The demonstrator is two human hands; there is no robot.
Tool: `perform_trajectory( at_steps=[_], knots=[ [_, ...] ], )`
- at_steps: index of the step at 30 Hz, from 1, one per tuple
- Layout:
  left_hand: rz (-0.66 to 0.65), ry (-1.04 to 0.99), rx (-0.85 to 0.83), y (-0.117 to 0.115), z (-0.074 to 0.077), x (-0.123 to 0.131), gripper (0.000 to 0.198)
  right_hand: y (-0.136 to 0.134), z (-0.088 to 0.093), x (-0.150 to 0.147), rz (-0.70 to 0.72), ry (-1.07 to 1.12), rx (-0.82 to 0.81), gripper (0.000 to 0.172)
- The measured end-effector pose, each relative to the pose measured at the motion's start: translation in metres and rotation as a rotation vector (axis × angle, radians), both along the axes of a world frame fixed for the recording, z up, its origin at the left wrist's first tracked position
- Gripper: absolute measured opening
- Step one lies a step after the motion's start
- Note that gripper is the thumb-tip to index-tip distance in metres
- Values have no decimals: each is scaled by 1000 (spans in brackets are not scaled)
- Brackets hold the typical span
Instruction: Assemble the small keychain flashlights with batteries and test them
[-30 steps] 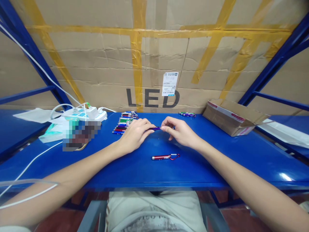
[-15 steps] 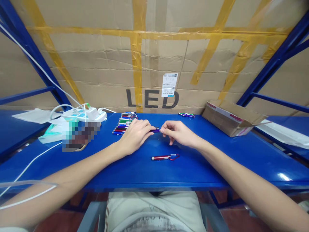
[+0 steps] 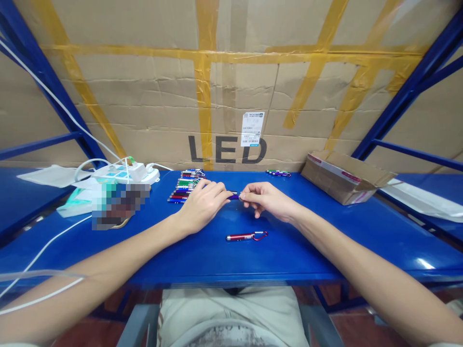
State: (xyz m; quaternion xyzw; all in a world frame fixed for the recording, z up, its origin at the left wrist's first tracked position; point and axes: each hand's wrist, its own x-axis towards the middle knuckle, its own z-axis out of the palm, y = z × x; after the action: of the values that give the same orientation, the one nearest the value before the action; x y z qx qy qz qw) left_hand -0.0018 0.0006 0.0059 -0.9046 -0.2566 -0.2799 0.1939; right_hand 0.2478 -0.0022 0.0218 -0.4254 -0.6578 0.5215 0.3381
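My left hand [image 3: 202,205] is closed round a blue-purple penlight [image 3: 234,196], most of which its fingers hide. The thumb and forefinger of my right hand [image 3: 265,200] pinch at the penlight's right end; whether a small part sits between them is too small to tell. Nearer to me, a red penlight [image 3: 240,237] with a red carabiner clip lies on the blue table [image 3: 202,260]. Just beyond my left hand is a row of several penlights [image 3: 185,183] in blue, red, green and silver, partly covered by that hand.
More penlights [image 3: 278,173] lie at the table's back. An open cardboard box [image 3: 340,180] stands back right. At left are a white power strip [image 3: 126,172] with cables, a teal-and-white packet [image 3: 77,205] and a blurred-out item. A large cardboard wall [image 3: 162,106] closes off the back.
Both hands stay almost in place on the blue-purple penlight, with only slight finger movement. The whole view has shifted slightly.
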Motion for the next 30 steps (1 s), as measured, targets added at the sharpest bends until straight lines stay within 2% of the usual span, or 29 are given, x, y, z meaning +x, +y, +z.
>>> perform_trajectory(
  at_steps=[3, 6, 8, 10, 13, 20, 25, 30],
  knots=[
    [-12, -90, -171, 2, -1, 1, 30, 8, 4, 11, 17, -113, 171, 46],
    [-26, -187, -310, 5, -2, 0, 28, 19, 13, 36, -169, -291, 464, 33],
    [-42, -234, -363, 8, -3, -1, 27, 25, 19, 56, -196, -507, 612, 24],
    [-62, -270, -396, 10, -4, -2, 26, 29, 22, 72, -59, -702, 550, 22],
    [-74, -293, -427, 12, -5, -3, 26, 30, 21, 80, 89, -829, 414, 24],
    [-62, -253, -447, 9, -5, -1, 27, 29, 8, 65, 135, -929, 376, 16],
    [-62, -237, -459, 9, -6, -2, 27, 27, 6, 65, 181, -895, 329, 17],
    [-60, -225, -458, 8, -6, -2, 29, 27, 4, 65, 199, -829, 371, 13]
  ],
)
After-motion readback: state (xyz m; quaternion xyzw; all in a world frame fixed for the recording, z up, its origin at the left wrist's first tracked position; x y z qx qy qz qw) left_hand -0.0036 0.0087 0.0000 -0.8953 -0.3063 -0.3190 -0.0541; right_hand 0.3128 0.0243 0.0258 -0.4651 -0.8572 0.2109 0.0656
